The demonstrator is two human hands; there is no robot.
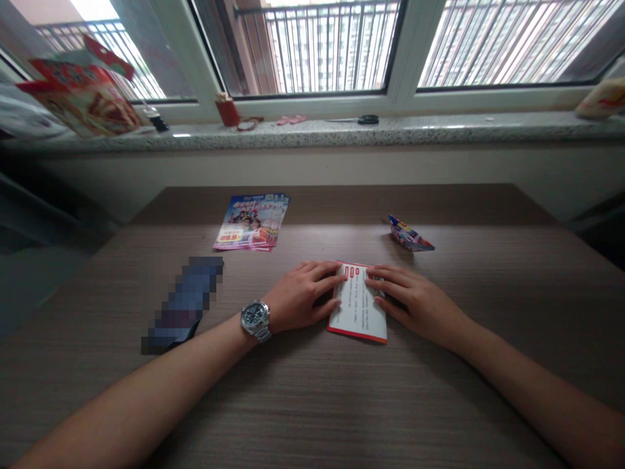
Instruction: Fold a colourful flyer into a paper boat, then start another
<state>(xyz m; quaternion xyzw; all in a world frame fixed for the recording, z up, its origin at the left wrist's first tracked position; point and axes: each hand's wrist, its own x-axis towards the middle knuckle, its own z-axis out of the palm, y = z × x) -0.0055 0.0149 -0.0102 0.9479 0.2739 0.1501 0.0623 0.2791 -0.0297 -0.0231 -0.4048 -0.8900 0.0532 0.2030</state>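
A folded paper leaflet [359,309], white with printed text and a red edge, lies flat on the wooden table [312,404]. On its left edge rest the fingertips of my left hand [307,293], fingers stretched out; a metal watch [255,319] circles that wrist. From the other side, the outstretched fingers of my right hand [417,299] lie on its upper right part. Beyond the right hand sits a small folded paper boat [409,236] in blue, red and yellow print. Several colourful flyers [251,223] lie stacked at the back left.
A phone-like dark object [188,303], blurred by pixels, lies left of my left forearm. Along the stone windowsill [415,132] are scissors [367,120], a red container [227,111], a small dark bottle [156,120] and a red food bag [88,91].
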